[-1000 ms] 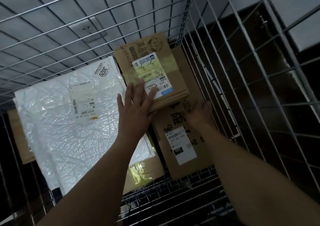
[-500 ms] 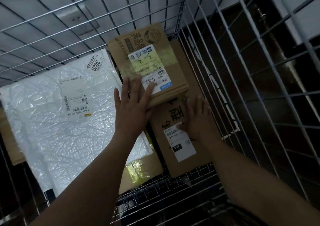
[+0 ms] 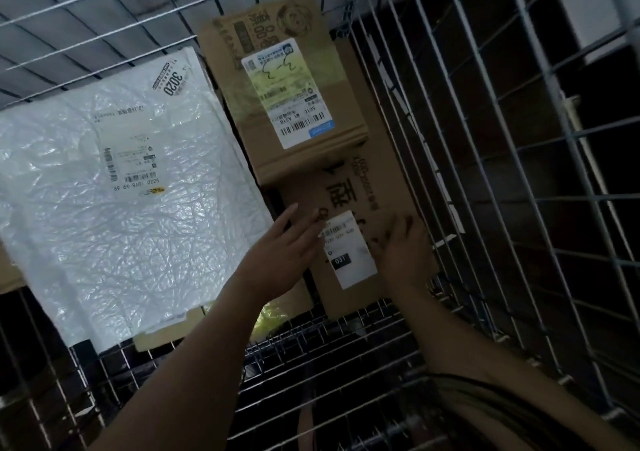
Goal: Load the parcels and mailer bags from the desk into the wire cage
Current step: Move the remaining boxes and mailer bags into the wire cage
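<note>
Inside the wire cage (image 3: pixel 485 159) a small cardboard parcel (image 3: pixel 277 80) with a yellow-and-white label lies on a longer cardboard box (image 3: pixel 377 180) with a white label. A white mailer bag (image 3: pixel 114 187) lies to their left over another brown parcel (image 3: pixel 166 329). My left hand (image 3: pixel 280 256) hovers with straight fingers at the longer box's left edge, holding nothing. My right hand (image 3: pixel 405 246) rests flat on the box's near right part, beside the cage wall.
The cage's wire floor (image 3: pixel 311 364) shows bare in front of the parcels. Wire walls rise at the back and on the right. A further brown parcel edge (image 3: pixel 8 274) peeks out at the far left under the mailer bag.
My left hand has come off the small top parcel and drawn back toward me, down to the longer box. My right hand has slid back along that box. The small parcel stays put.
</note>
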